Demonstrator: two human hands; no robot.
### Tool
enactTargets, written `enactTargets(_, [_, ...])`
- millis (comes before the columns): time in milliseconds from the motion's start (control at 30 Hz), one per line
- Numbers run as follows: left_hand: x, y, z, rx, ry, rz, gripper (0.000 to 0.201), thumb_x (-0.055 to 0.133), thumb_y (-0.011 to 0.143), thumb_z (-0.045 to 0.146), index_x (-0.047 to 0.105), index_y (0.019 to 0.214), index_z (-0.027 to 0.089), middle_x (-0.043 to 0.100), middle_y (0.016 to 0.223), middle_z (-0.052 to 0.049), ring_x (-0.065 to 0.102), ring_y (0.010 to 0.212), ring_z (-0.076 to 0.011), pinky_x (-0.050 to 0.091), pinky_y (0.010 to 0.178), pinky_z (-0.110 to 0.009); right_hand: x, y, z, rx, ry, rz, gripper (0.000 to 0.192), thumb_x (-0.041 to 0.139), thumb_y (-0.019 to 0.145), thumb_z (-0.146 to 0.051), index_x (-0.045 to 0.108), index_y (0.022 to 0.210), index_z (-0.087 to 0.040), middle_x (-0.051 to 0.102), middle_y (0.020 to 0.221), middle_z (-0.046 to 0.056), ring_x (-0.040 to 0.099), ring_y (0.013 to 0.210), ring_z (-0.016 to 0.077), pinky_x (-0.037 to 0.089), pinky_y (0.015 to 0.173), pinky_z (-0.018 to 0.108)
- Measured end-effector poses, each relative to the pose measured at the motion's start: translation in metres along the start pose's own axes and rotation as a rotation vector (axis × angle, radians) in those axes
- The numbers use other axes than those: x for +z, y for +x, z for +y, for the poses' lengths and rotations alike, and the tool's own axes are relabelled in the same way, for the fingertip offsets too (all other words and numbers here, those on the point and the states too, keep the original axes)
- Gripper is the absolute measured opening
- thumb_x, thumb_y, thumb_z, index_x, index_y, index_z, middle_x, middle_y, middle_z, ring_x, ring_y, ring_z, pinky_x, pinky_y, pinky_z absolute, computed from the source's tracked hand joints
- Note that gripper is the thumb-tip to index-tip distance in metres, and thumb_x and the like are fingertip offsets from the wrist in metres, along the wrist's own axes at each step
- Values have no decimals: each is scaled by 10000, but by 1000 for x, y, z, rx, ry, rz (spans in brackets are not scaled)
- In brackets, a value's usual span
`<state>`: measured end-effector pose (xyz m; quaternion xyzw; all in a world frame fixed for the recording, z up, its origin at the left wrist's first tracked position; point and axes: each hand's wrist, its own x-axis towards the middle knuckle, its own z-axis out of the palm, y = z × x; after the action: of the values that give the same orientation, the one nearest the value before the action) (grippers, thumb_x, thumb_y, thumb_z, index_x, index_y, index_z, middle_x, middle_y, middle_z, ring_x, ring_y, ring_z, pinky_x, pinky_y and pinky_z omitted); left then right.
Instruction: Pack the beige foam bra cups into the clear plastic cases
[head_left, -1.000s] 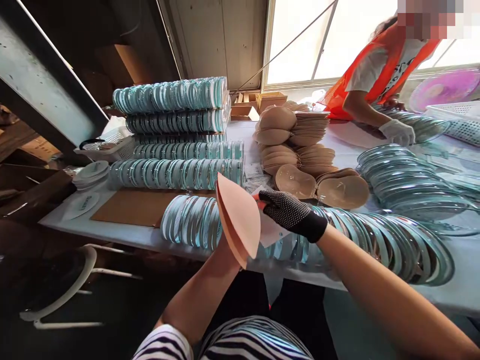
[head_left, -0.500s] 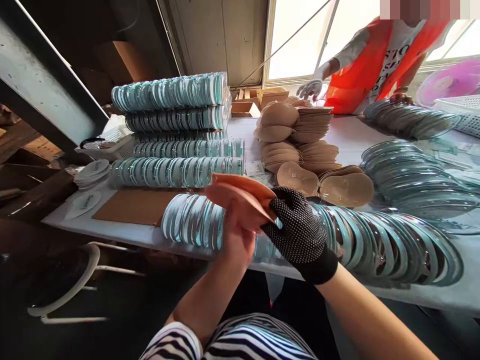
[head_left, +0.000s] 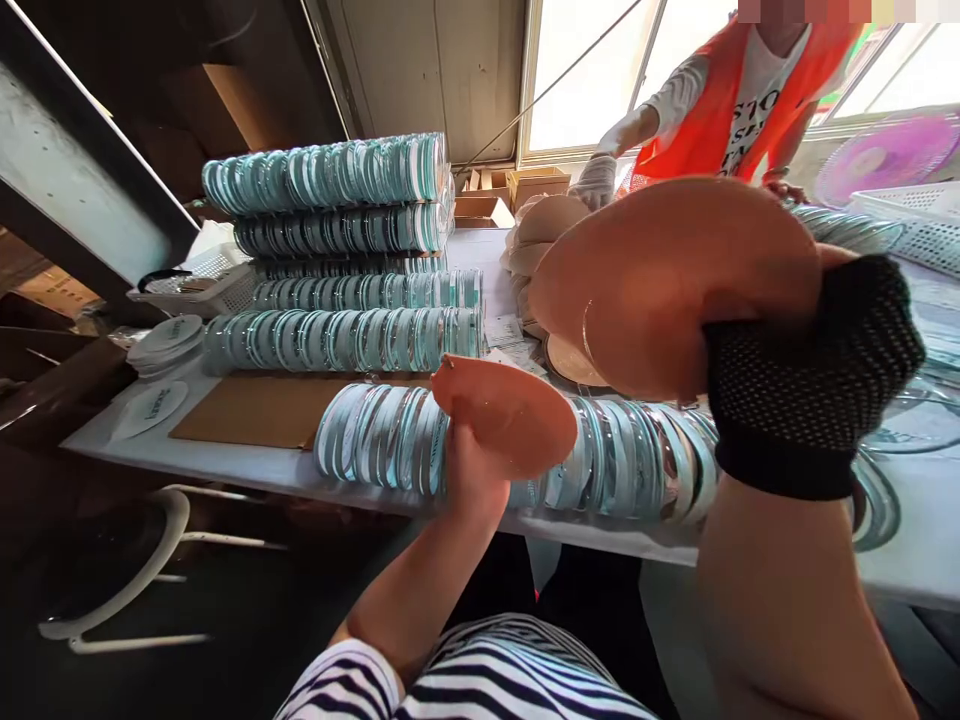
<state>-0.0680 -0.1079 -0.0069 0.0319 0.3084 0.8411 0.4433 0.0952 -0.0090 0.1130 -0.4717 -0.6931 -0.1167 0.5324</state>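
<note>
My bare left hand (head_left: pixel 478 480) grips a flesh-coloured bra cup (head_left: pixel 521 415) by its near edge, above a row of round clear cases (head_left: pixel 382 437). Close to the camera, my right hand (head_left: pixel 806 390), in a black dotted glove, is closed on the edge of a second bra cup (head_left: pixel 645 260). The two cups are apart. Behind the right one, partly hidden by it, are stacked beige bra cups (head_left: pixel 551 225).
Rows of round clear cases (head_left: pixel 322 172) are piled at the back left. A cardboard sheet (head_left: pixel 240 410), white discs (head_left: pixel 154 405) and a white basket (head_left: pixel 225 285) lie at left. Across the table stands a person in an orange vest (head_left: pixel 690 125), a gloved hand at the cups. A pink fan (head_left: pixel 881 160) is at right.
The two bra cups, held together before, are now apart. My right hand has moved right and up towards the camera with one; my left hand stays nearly in place with the other.
</note>
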Motion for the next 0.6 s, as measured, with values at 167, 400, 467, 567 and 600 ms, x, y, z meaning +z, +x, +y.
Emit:
enactTargets(167, [9, -1, -5, 13, -43, -114, 458, 552, 907, 545, 649, 1209, 214, 701, 1152, -73, 662, 1043, -210, 520, 898, -318, -12, -27, -27, -173, -101, -143, 361, 494, 928, -358, 569, 1260, -238, 699, 1015, 86, 690, 823, 258, 548, 685, 390])
enactTargets(400, [23, -5, -1, 109, -64, -225, 501, 506, 939, 510, 544, 1361, 241, 624, 1319, -75, 565, 1242, -244, 491, 1000, -345, 5, -67, -54, -441, 42, -383, 398, 425, 941, -210, 552, 1317, -183, 718, 1017, 83, 695, 769, 206, 528, 574, 283])
enactTargets(467, [18, -5, 2, 47, -22, -265, 490, 544, 923, 496, 591, 1308, 197, 661, 1252, -93, 606, 1178, -249, 503, 972, -342, 7, -66, -49, -378, 137, -456, 386, 417, 966, -270, 554, 1315, -177, 710, 1113, 90, 705, 870, 218, 562, 666, 306])
enactTargets(567, [10, -3, 6, -56, 0, -317, 456, 644, 862, 458, 654, 1204, 156, 707, 1134, -86, 656, 1061, -245, 518, 925, -332, 8, -64, -43, -362, 316, -621, 441, 409, 989, -432, 559, 1306, -164, 719, 1096, 98, 708, 906, 222, 584, 735, 330])
enactTargets(600, [9, -2, 6, -64, -11, -321, 451, 668, 843, 456, 666, 1180, 157, 713, 1119, -76, 660, 1048, -243, 520, 917, -327, 9, -65, -42, -356, 358, -652, 480, 419, 978, -479, 551, 1318, -167, 721, 1086, 101, 707, 903, 225, 590, 741, 336])
